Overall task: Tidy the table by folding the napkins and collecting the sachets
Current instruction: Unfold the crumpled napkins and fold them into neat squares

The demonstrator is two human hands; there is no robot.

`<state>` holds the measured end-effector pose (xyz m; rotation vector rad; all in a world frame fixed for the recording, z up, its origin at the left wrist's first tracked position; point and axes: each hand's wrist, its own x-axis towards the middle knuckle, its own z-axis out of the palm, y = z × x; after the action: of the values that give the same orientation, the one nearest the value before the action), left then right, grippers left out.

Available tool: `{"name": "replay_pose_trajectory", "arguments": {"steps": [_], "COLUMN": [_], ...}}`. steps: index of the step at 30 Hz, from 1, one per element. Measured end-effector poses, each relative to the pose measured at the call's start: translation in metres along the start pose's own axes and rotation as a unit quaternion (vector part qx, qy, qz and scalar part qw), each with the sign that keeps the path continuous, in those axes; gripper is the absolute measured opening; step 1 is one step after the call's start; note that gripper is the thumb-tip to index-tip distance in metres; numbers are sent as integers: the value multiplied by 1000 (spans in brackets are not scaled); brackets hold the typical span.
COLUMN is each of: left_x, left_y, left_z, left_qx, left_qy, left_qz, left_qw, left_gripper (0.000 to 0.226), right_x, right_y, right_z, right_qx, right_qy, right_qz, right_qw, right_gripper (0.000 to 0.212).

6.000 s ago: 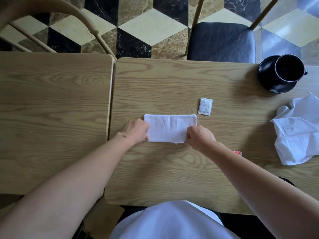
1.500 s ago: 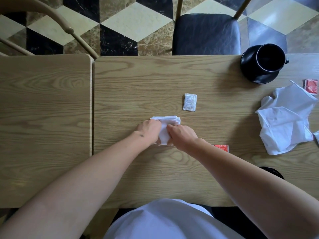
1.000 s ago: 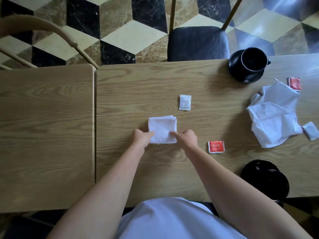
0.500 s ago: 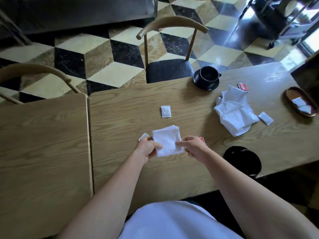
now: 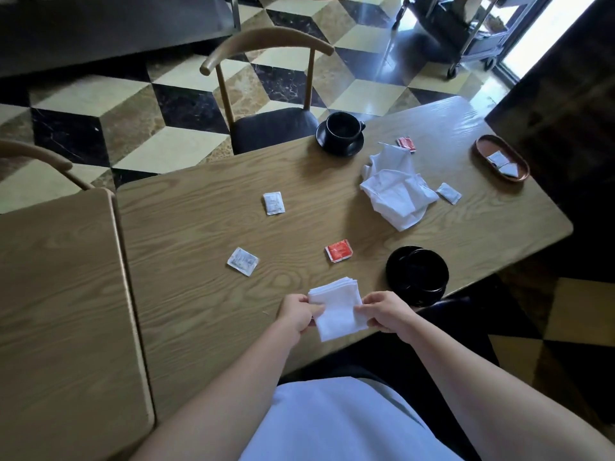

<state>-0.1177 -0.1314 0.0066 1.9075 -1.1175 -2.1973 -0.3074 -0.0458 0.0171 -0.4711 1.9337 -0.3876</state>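
Observation:
A white napkin (image 5: 337, 307) folded into a small square is held up over the near table edge, my left hand (image 5: 296, 311) pinching its left side and my right hand (image 5: 386, 311) its right side. A crumpled white napkin (image 5: 396, 191) lies at the far right. Loose on the table are white sachets (image 5: 274, 203) (image 5: 243, 261) (image 5: 449, 193) and red sachets (image 5: 338, 250) (image 5: 406, 143). A brown oval tray (image 5: 482, 149) at the far right edge holds two white sachets.
A black cup on a saucer (image 5: 342, 134) stands at the far table edge. A black round lid or saucer (image 5: 417, 272) sits close to my right hand. A second wooden table (image 5: 63, 294) adjoins on the left. Chairs (image 5: 266, 91) stand behind the table.
The napkin went from a long rectangle pressed on the table to a small square, now lifted off the table in both hands. The view has tilted up and pulled back.

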Motion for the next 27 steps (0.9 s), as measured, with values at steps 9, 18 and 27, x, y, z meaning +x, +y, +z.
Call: {"name": "replay_pose_trajectory", "arguments": {"steps": [9,18,27], "left_x": [37,50,58], "left_y": [-2,-15,74], "left_z": [42,63,80], "left_qx": [104,251,253], "left_qy": [71,176,176], "left_qz": [-17,-21,65], "left_qw": [992,951,949], "left_gripper": [9,31,26], "right_x": [39,56,71], "right_y": [11,32,-24], "right_z": [-9,3,-40], "right_qx": [-159,-258,-159], "right_qy": [79,97,35], "right_qz": [-5,-40,-70], "right_qw": [984,961,984], "right_gripper": [12,23,25]}}
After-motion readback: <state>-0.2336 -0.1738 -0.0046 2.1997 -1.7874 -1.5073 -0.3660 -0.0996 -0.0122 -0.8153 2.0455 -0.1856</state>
